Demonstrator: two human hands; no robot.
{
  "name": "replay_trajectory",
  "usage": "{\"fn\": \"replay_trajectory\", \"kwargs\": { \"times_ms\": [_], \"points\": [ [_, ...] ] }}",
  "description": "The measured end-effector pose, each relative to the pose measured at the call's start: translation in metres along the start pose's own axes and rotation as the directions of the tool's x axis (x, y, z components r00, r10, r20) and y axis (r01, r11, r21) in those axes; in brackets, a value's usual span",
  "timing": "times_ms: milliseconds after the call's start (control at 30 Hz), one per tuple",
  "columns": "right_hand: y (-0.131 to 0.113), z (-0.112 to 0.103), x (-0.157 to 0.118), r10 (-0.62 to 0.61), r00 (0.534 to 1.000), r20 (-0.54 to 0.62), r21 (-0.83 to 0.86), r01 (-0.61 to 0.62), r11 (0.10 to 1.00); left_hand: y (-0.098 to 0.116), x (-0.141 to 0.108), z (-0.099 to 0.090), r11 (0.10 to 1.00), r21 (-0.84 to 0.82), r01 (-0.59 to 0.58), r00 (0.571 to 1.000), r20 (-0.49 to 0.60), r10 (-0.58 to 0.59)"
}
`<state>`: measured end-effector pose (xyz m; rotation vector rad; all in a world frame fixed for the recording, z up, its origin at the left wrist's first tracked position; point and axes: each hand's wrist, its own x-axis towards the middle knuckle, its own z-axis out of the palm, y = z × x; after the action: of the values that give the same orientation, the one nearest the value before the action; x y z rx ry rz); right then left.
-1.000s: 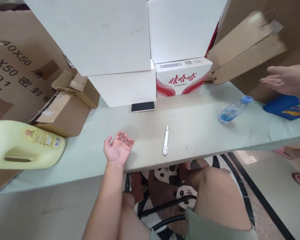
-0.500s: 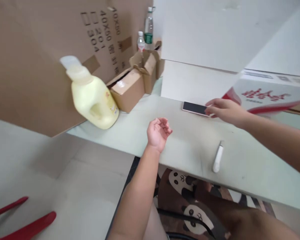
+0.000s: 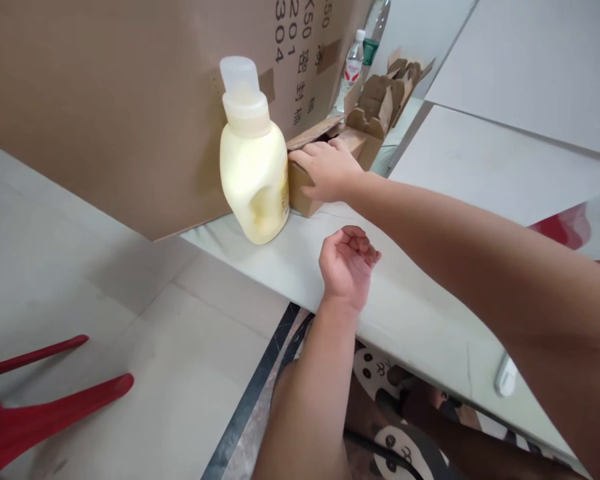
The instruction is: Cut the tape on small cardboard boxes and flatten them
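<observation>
Across the upper middle of the frame we read "304", "201" and "X50", with Chinese characters, on the big brown carton (image 3: 150,100); the print runs sideways and its top is cut off. Just right of the writing stand a small bottle (image 3: 353,67) with a red-and-white label and a green-labelled bottle (image 3: 371,49), the latter cropped at the top; neither label is legible to us. Near the right edge, a white box (image 3: 597,230) shows red bands and a scrap of red lettering – cut off by the frame and by the forearm.

Above centre, the right hand (image 3: 330,170) lies over the small cardboard box (image 3: 300,203), fingers on top and thumb at its near side; whether they grip it we cannot tell. The hand hides much of that box. Directly left of it stands the yellow jug (image 3: 255,187), its label turned edge-on and unreadable.

Mid-frame, the left hand (image 3: 347,267) is palm up, fingers loosely curled, holding nothing; contact with the table (image 3: 415,313) is unclear. At lower right we note a white-handled tool (image 3: 506,377) – its upper part hidden behind the right forearm.
</observation>
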<state>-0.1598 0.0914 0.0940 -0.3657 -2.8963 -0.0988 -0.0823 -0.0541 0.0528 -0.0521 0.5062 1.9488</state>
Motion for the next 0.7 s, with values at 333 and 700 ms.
{"fn": "replay_trajectory", "kwargs": {
  "times_ms": [333,700],
  "points": [
    [0.049,-0.015,-0.074,0.120,0.985,-0.127,0.096,-0.108,0.990,-0.001,0.005,-0.007,0.938,0.151,-0.311,0.904,-0.260,0.341],
    [0.008,-0.056,-0.337,0.545,0.565,-0.619,0.452,-0.312,0.836,-0.020,-0.007,0.001,0.515,0.590,-0.622,0.740,0.228,0.633]
  ]
}}
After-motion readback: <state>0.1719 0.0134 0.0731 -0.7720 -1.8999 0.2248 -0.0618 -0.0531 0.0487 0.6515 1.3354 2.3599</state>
